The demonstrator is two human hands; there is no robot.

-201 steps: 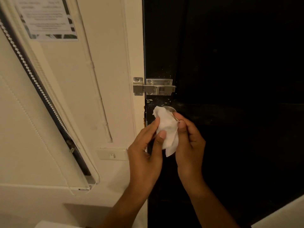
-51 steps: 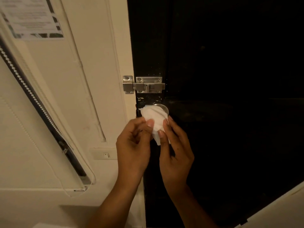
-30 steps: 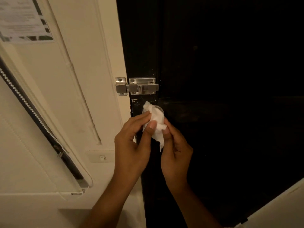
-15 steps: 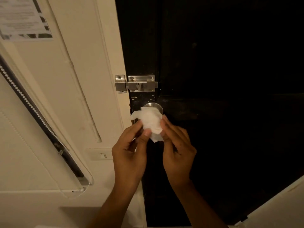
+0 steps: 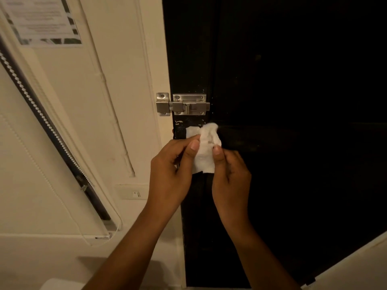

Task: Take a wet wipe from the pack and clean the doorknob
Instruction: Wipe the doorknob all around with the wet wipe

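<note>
A white wet wipe [image 5: 204, 149] is draped over the doorknob on the black door [image 5: 282, 101], so the knob itself is hidden under it. My left hand [image 5: 170, 174] pinches the wipe's left side between thumb and fingers. My right hand [image 5: 229, 176] pinches its right side with the thumb on top. Both hands hold the wipe against the knob, just below the metal bolt latch [image 5: 182, 104]. The wipe pack is not in view.
The cream door frame [image 5: 155, 70] runs down left of the door. A light switch [image 5: 135, 193] sits on the wall near my left wrist. A window blind [image 5: 48, 126] with its cord slants across the left, under a posted paper notice [image 5: 41, 19].
The wipe has been pulled up and spread over the knob, whose metal rim showed half a second ago. Both hands have shifted slightly right and closer together on the wipe.
</note>
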